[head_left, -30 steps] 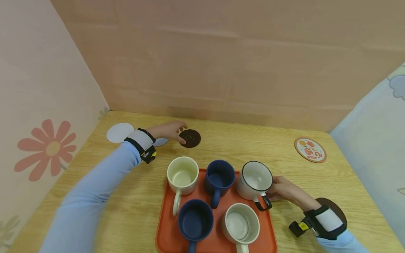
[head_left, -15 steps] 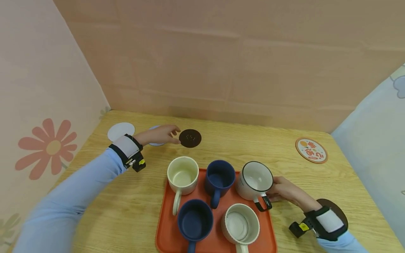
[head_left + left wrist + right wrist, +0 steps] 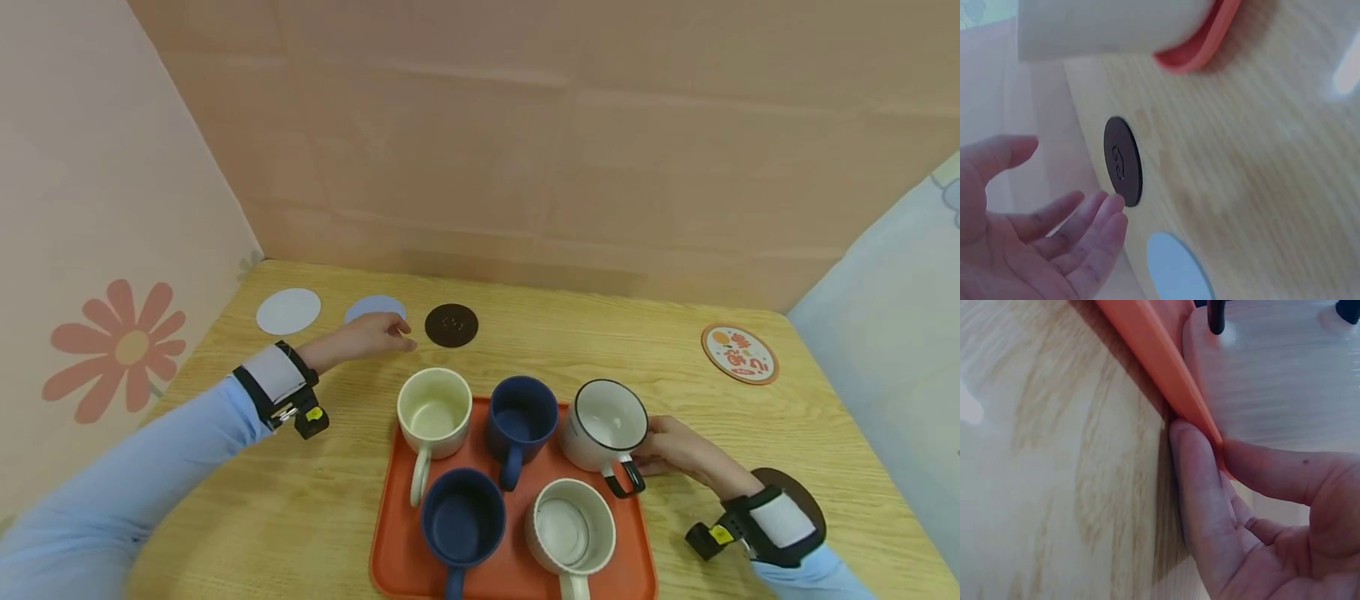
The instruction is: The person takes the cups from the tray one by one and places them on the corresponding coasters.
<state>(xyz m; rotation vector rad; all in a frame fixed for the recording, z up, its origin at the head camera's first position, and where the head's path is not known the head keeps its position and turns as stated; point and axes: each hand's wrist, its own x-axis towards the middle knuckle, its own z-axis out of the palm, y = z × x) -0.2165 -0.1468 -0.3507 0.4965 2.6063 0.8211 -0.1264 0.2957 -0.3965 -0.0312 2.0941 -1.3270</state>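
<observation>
Left hand (image 3: 362, 336) farther from dark coaster (image 3: 452, 326), fingers loose, right hand (image 3: 678, 448) with fingers round tray rim (image 3: 1166, 370) beside white mug (image 3: 609, 418)

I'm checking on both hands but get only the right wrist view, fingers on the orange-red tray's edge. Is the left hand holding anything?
Observer: No, the left hand holds nothing.
Operator: What stands on the tray that the right hand pinches?
Observer: Five mugs, seen in the head view.
Operator: And toward the far right of the table?
Observer: A round coaster with an orange rim and red lettering.
</observation>
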